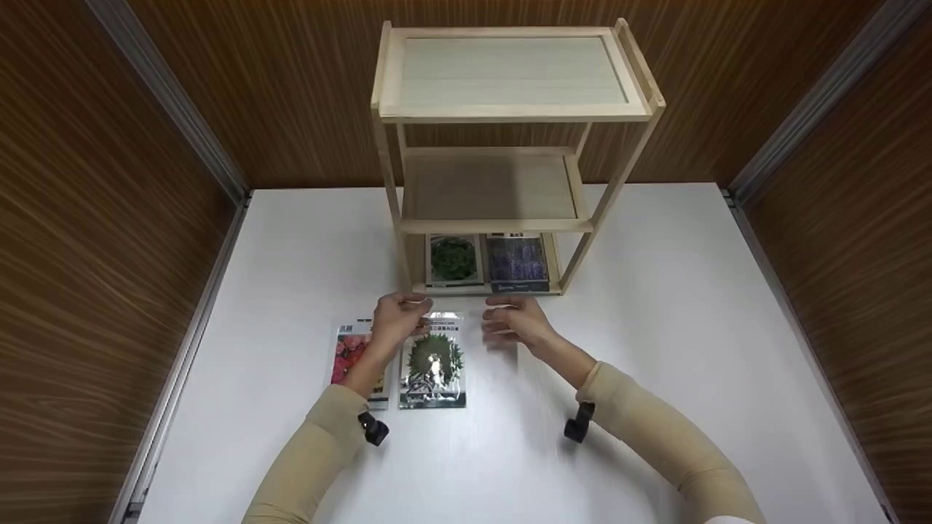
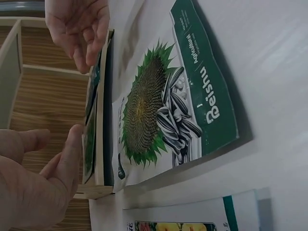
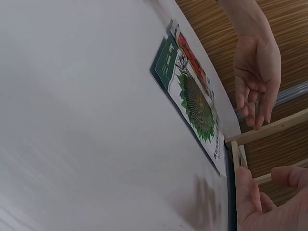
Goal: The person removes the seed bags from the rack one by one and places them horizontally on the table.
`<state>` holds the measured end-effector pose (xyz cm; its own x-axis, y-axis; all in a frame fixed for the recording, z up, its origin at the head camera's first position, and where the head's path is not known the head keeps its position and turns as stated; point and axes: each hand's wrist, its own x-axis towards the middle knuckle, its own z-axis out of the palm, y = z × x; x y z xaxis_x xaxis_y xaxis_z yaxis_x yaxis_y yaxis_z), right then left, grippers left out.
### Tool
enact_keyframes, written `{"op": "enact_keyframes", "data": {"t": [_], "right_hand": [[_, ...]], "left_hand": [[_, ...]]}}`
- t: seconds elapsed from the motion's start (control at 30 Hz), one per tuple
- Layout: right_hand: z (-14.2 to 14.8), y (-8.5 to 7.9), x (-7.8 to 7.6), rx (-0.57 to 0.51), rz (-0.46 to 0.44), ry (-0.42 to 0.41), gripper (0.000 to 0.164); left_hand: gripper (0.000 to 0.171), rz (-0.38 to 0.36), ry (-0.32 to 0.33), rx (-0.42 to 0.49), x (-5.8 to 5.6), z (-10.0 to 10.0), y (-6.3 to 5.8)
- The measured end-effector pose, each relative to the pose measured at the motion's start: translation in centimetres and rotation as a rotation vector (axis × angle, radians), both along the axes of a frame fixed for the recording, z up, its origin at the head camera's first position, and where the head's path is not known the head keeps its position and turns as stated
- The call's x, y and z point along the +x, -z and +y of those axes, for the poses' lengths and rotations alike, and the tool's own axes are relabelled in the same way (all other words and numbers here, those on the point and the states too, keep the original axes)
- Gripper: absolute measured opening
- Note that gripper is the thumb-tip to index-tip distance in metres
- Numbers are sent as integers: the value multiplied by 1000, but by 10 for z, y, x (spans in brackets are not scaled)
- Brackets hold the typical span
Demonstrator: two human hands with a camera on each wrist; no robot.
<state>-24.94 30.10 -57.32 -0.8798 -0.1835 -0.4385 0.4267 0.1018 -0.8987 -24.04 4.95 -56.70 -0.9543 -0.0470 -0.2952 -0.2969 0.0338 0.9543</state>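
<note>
My left hand [image 1: 397,320] is above the table by the upper left corner of a sunflower seed packet [image 1: 435,364], its fingers loosely bent and holding nothing. To the right of that packet hovers my right hand [image 1: 523,324], also without anything in it, fingers spread toward the left hand. The left wrist view shows the packet's sunflower head [image 2: 142,108] and striped seeds above a green band. Partly covered by my left forearm lies a packet with red flowers [image 1: 349,356]. On the bottom shelf, just beyond both hands, lie a leafy green packet [image 1: 453,260] and a purple-flower packet [image 1: 518,260].
A three-tier wooden rack [image 1: 502,114] stands at the back of the white table [image 1: 291,255]; its front posts rise just past the hands. Wood-grain panels [image 1: 95,218] with metal edge strips close in the left, back and right sides.
</note>
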Motion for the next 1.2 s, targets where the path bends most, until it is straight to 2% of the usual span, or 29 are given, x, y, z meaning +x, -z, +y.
{"op": "enact_keyframes", "data": {"t": [0.37,0.57,0.9,1.2], "right_hand": [[-5,-6,-23,16,28,42,46],[-7,-10,-32,40,54,52,45],[-13,-10,-40,34,71,91,47],[-15,-6,-47,47,70,105,45]], "left_hand": [[34,19,-39,-50,-17,6,2],[42,38,-55,-76,-24,9,5],[33,81,-60,-126,-25,15,10],[37,104,-67,-197,-24,18,12]]}}
